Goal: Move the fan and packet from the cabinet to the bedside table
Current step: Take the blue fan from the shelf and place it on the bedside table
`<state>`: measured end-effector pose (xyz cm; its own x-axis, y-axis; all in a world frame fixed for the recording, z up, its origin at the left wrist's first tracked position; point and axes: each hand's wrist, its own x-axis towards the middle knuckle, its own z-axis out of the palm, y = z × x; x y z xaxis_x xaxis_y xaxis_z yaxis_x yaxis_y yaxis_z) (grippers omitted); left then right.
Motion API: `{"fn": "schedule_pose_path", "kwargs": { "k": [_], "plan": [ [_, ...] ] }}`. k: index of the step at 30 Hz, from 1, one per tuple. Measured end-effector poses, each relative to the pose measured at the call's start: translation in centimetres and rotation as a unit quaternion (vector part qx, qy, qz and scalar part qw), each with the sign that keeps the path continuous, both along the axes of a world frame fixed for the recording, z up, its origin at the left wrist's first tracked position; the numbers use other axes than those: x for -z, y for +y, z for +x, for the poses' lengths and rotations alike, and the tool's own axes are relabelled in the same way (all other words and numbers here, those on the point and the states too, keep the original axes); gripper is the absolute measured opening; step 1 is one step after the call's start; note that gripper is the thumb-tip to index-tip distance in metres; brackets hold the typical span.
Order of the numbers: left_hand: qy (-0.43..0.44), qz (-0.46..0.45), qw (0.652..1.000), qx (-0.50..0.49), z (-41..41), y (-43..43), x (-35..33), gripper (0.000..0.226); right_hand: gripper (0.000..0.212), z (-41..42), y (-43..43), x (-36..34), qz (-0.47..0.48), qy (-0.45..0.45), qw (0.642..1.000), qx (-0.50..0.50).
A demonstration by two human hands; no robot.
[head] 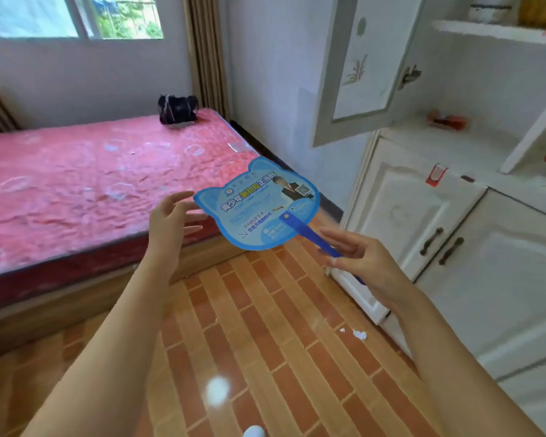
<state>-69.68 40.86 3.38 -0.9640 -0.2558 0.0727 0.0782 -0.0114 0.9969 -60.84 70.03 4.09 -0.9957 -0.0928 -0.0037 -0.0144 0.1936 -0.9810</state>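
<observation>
A light blue hand fan [259, 205] with printed text and a dark blue handle hangs in the air over the floor, between the bed and the cabinet. My right hand [363, 258] pinches the handle's lower end. My left hand [171, 225] is open, fingers spread, just left of the fan's edge and not gripping it. A red packet [446, 121] lies on the white cabinet's [423, 212] open shelf at the upper right. The bedside table is not in view.
A bed with a pink mattress [92, 178] fills the left; a black bag [177, 108] sits at its far corner. An upper cabinet door [360, 67] stands open. The floor is orange brick-pattern tile with white scraps [358, 334] near the cabinet base.
</observation>
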Motion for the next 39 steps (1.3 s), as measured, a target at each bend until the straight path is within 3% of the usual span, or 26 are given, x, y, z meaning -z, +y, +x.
{"fn": "schedule_pose_path", "kwargs": {
  "k": [9, 20, 39],
  "plan": [
    [-0.03, 0.008, 0.98, -0.196, 13.6, -10.4, 1.0, 0.028, 0.056, 1.7, -8.9, 1.6, 0.006, -0.002, 0.982, -0.19],
    [-0.036, -0.009, 0.917, -0.397, 28.8, -21.8, 0.1, 0.021, 0.054, 4.9, -24.2, 1.6, -0.011, -0.004, 0.922, -0.386],
    [-0.024, 0.065, 0.829, -0.554, 42.6, -36.0, 0.8, 0.026, 0.054, 10.7, -45.4, 2.9, 0.015, 0.004, 0.838, -0.545]
  ]
}}
